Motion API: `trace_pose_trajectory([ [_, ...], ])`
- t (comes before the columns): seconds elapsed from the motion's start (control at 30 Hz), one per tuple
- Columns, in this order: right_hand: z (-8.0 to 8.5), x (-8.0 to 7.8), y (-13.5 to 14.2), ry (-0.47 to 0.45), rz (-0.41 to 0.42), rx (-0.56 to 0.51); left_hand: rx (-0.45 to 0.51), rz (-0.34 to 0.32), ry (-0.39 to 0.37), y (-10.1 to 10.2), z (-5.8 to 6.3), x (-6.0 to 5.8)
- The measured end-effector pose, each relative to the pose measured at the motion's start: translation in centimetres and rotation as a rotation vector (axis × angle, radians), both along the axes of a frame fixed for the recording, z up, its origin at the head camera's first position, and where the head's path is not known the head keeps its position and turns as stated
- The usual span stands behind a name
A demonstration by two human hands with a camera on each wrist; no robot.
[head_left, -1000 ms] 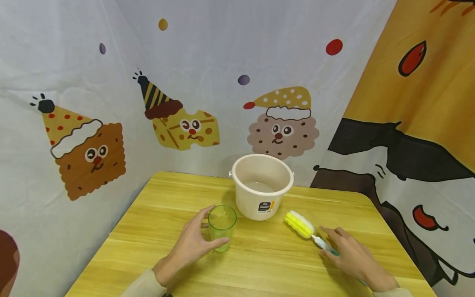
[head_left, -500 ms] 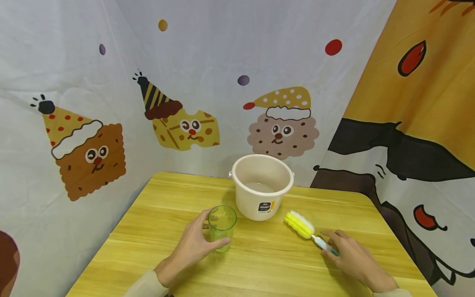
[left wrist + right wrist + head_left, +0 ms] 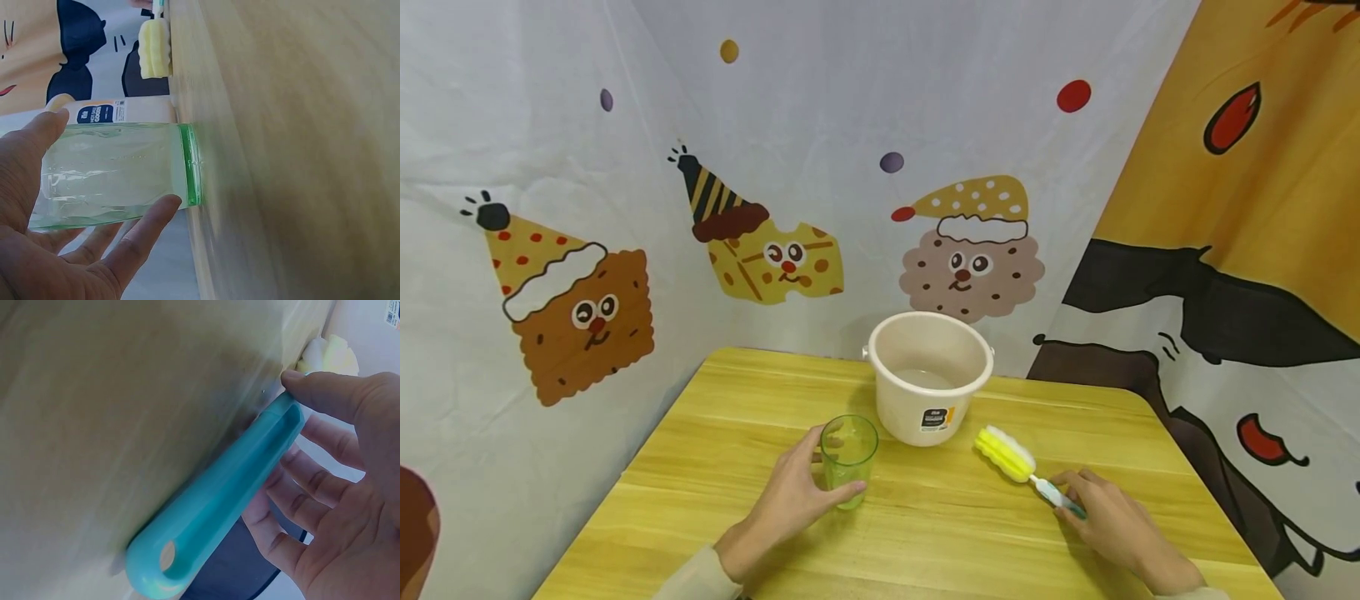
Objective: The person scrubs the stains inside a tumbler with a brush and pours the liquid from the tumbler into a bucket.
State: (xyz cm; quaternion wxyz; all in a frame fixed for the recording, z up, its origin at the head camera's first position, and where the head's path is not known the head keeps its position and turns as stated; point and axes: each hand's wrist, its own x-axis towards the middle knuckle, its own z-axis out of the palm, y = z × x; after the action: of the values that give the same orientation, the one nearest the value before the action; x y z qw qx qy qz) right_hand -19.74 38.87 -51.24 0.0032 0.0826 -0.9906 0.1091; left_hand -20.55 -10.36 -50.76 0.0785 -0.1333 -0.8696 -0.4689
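Note:
A clear green tumbler stands upright on the table, left of centre. My left hand holds it from the left, thumb in front and fingers behind; the left wrist view shows the fingers spread around the tumbler. On the right lies a cup brush with a yellow and white sponge head and a teal handle. My right hand pinches the handle near its middle. Close up in the right wrist view, the thumb lies on the upper part of the teal handle, which has a hanging hole at its end.
A cream bucket with a label on its front stands at the back middle, between tumbler and brush. The wood-grain table meets a cloth backdrop printed with cartoon biscuits and cheese.
My right hand's fingers have drawn in from above the brush handle to pinch it. The left hand and tumbler have hardly moved.

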Motion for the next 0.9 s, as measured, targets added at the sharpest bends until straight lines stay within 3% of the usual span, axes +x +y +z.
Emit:
trace_pose_trajectory([
  [0.4,0.16,-0.61,0.00,-0.004,0.005,-0.012,-0.003,-0.002,0.009,-0.03,0.08,-0.24],
  [0.67,0.26,-0.25,-0.03,-0.055,-0.036,-0.033,-0.008,-0.011,-0.006,0.03,-0.15,-0.15],
  [0.9,0.11,-0.07,-0.05,-0.031,-0.032,-0.019,0.007,-0.017,-0.002,0.01,-0.16,-0.10],
])
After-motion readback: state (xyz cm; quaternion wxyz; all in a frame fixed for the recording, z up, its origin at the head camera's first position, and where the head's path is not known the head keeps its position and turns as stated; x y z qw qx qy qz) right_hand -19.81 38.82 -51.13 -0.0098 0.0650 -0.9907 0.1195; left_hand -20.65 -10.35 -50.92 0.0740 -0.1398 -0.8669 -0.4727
